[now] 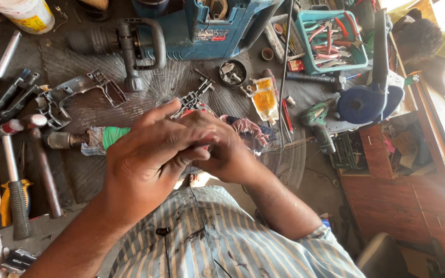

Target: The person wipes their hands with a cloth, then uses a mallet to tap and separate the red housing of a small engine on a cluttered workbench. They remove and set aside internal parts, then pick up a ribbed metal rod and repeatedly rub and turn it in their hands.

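My left hand [148, 152] and my right hand [230, 152] are pressed together over the workbench, in front of my striped shirt. The left hand's fingers lie across the right hand's curled fingers. Between them they grip a small part that is mostly hidden. Only a grey toothed end with red wires [194, 100] sticks out above the knuckles. Just left of the hands lies a tool with a green-wrapped body [106, 138]. A crumpled pink rag [245, 127] sits right behind the right hand.
A blue tool case [202, 31] and a black rotary hammer [130, 44] lie at the back. Hammers [16, 198] lie at the left. Right: a teal basket of pliers [330, 36], a blue blower [366, 103], a green drill [318, 121]. Another person [436, 46] is at the top right.
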Motion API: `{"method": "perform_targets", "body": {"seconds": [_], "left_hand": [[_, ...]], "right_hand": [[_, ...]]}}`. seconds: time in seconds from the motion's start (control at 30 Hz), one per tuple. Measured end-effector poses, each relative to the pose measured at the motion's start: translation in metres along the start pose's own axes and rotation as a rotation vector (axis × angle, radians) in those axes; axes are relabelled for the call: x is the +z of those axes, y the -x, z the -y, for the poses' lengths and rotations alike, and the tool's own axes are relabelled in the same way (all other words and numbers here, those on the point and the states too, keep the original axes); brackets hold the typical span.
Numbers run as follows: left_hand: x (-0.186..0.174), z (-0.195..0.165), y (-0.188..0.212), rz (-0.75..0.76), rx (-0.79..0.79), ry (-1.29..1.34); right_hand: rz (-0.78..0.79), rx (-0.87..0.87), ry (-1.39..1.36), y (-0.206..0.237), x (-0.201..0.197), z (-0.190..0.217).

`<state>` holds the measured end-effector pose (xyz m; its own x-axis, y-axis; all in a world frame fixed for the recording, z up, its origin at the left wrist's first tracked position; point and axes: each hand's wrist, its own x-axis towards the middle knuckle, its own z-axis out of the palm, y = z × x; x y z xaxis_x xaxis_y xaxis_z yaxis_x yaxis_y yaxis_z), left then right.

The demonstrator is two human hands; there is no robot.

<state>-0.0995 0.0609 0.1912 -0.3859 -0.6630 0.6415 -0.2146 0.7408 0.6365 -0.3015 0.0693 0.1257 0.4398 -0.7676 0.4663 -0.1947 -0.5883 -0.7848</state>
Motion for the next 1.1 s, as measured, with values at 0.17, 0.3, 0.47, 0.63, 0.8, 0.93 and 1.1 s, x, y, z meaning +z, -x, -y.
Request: {"method": "perform_targets", "body": {"seconds": [0.17,0.3,0.47,0.63,0.8,0.93,1.1], "left_hand": [[-0.003,-0.002,-0.004,0.011,0.018,-0.023],[-0.003,-0.015,-0.009,-0.026,-0.100,0.150],[-0.008,-0.011,-0.011,0.072,-0.007,-0.041],[0.003,-0.009,-0.006,0.006,-0.092,0.036],[-0.004,-0.010,-0.008,0.012,0.003,-0.061],[-0.005,-0.016,-0.011,0.049,-0.012,-0.054],[-0.004,-0.017,-0.012,0.032,-0.044,0.053]], "right_hand": [[-0.035,0.376,-0.185,0.005,-0.001,0.001],[-0.057,0.327,-0.167,0.006,-0.001,-0.005],[-0.139,0.556,-0.838,0.003,0.005,-0.006],[-0.033,0.480,0.037,-0.006,0.002,0.003],[0.037,0.461,-0.206,-0.006,-0.003,0.012],[-0.111,0.409,-0.184,-0.004,0.003,0.006],[0.018,0.069,0.073,0.002,-0.004,0.000]]}}
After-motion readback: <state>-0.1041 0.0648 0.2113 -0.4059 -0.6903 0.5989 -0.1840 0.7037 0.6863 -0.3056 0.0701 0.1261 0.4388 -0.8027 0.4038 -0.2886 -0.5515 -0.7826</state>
